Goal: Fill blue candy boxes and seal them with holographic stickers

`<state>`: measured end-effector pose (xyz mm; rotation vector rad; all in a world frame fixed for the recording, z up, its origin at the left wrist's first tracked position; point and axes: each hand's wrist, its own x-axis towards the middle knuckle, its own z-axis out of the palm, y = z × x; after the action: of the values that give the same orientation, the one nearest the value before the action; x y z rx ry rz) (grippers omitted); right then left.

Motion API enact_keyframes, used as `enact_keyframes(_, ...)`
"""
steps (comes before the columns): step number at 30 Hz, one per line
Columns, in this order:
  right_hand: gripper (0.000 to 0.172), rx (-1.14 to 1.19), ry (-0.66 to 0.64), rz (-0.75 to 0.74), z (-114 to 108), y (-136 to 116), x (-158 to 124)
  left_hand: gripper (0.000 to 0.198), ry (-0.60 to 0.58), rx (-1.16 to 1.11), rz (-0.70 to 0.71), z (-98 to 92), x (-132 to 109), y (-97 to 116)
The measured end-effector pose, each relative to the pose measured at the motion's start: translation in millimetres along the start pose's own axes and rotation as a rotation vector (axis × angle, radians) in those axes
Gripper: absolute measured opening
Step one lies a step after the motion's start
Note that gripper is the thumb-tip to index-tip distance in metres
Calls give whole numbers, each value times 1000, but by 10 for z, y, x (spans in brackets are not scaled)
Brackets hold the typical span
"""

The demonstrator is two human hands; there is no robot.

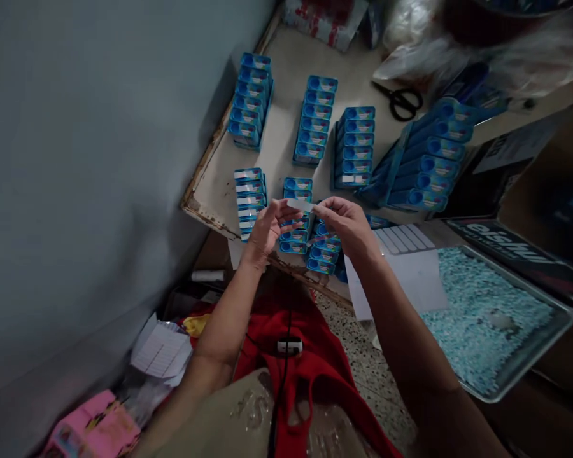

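Observation:
A small white label strip (pixel 300 205) is stretched between my two hands, above rows of small blue boxes. My right hand (pixel 348 222) pinches its right end between thumb and fingertips. At its left end are the thumb and forefinger of my left hand (pixel 268 230), the other fingers loosely curled below. Under the hands stand a middle row of blue boxes (pixel 295 247) and another row (pixel 323 261), both partly covered. The left front row (pixel 249 189) has white strips on its box tops. A sheet of labels (pixel 405 240) lies right of my right hand.
More blue box rows (pixel 251 102) stand farther back on the worn table (pixel 286 63). Black scissors (pixel 403 102) lie near plastic bags (pixel 415 38). At right is a tray (pixel 558 318) of pale blue pellets beside a cardboard carton (pixel 530 152). A wall (pixel 100 159) borders the left.

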<state>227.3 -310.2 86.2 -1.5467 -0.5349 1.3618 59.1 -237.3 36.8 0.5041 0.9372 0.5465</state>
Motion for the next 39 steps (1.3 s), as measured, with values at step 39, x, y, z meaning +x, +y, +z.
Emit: enact_keyframes(39, 31, -1013, 382, 148, 202, 398, 1361, 18, 390, 871, 372, -238, 1233, -50)
